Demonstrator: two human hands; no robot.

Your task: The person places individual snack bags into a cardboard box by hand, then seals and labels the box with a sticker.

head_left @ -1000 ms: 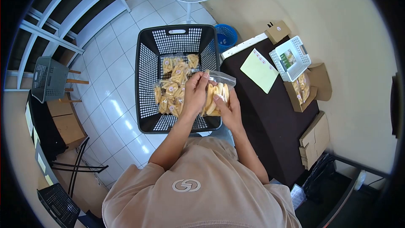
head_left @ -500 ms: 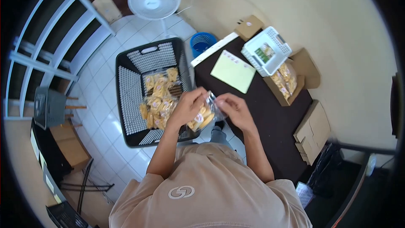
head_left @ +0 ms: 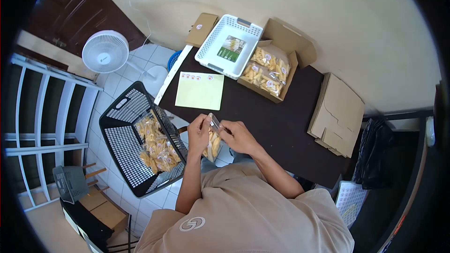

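in the head view, the left hand (head_left: pixel 198 136) and the right hand (head_left: pixel 238 137) hold a clear bag (head_left: pixel 213 146) of pale yellow pieces between them, in front of the person's shirt (head_left: pixel 243 215) and near the edge of the dark table (head_left: pixel 276 122). the fingers of both hands are closed, gripping the bag's upper edge (the fingertips partly hide it). to the left of the hands, the black basket (head_left: pixel 123 143) holds a pile of similar filled bags (head_left: pixel 157 150). on the table, beyond the hands, lies a pale sheet (head_left: pixel 199 93) with small round stickers along its top; beside it are a white basket (head_left: pixel 211 56) and an open cardboard box (head_left: pixel 293 72) with more filled bags inside. flat cardboard (head_left: pixel 338 112) lies farther right.
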